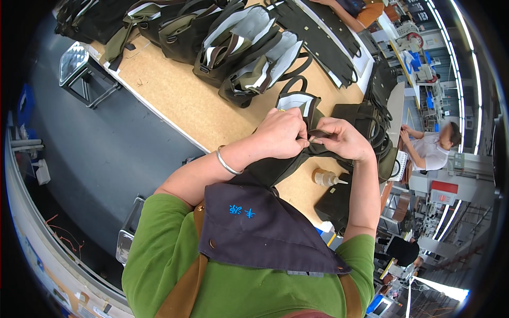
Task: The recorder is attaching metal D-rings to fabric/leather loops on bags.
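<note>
A dark bag (277, 168) with a pale lining (297, 98) and a looped handle lies in front of me, partly hidden by my arms and apron. Over its opening my left hand (281, 133) is closed, fingertips pinching the dark edge. Close beside it, my right hand (342, 139) pinches the end of a curved brown zipper (319, 133) between thumb and forefinger. The fingertips of both hands nearly meet there. Just below my right hand lies a small glue bottle (324, 177) with amber contents and a white nozzle, tipped toward the right.
Several dark bags with grey linings (289, 53) stand along the far side of the brown worktable (164, 87). Flat dark panels (318, 40) lie beyond them. More dark bags (358, 114) are piled at the right. A metal stool (79, 69) is left of the table; co-workers (432, 148) sit farther off.
</note>
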A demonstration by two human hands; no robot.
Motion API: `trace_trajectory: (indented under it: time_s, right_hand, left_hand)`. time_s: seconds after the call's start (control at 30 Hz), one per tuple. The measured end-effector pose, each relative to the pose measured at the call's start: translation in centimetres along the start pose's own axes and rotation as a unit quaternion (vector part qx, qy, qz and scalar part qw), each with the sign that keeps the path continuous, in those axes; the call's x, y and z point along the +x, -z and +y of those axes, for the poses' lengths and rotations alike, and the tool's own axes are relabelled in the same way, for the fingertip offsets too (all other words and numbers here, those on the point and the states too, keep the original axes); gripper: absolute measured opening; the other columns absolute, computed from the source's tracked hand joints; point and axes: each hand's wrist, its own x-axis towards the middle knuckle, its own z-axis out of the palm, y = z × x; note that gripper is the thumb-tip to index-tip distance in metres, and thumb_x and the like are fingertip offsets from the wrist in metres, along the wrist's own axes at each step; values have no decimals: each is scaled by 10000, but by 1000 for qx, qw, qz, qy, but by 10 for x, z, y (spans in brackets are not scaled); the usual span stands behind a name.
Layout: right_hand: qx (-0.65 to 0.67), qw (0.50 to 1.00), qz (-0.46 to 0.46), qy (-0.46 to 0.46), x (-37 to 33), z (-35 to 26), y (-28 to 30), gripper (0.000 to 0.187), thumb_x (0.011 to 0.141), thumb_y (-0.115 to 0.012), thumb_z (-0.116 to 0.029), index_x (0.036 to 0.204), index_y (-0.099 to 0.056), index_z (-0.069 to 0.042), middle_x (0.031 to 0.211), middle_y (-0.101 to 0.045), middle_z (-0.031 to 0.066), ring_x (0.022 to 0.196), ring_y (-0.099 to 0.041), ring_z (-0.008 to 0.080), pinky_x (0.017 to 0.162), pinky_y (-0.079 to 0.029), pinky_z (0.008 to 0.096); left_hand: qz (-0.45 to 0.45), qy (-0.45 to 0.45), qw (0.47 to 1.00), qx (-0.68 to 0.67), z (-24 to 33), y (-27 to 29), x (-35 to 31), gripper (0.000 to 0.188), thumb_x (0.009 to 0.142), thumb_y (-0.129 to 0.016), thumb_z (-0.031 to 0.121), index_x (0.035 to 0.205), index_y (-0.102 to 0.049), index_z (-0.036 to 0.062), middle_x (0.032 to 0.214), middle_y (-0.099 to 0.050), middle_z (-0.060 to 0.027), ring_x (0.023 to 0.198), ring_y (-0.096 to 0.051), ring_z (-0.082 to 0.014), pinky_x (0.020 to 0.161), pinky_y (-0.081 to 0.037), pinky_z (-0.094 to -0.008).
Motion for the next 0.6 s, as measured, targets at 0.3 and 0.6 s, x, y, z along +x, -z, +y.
trace_trajectory:
  time_s: [0.3, 0.6]
  right_hand:
    - [11, 1000, 19, -8, -1, -3, -4, 89, 840, -653, 36, 918, -695, 27, 800, -499, -6, 732, -461, 80, 638, -392, 244]
    - [84, 996, 9, -37, -5, 2, 3, 131, 809, -648, 33, 933, -688, 50, 827, -543, 15, 800, -513, 94, 696, -412, 241]
  left_hand:
    - [23, 1, 1000, -6, 3, -1, -2, 137, 765, -749, 219, 785, -718, 87, 919, -613, -69, 940, -603, -248, 863, -402, -380]
    - [29, 5, 1000, -3, 5, -3, -4, 144, 774, -754, 233, 789, -712, 96, 927, -594, -53, 928, -594, -235, 867, -382, -366]
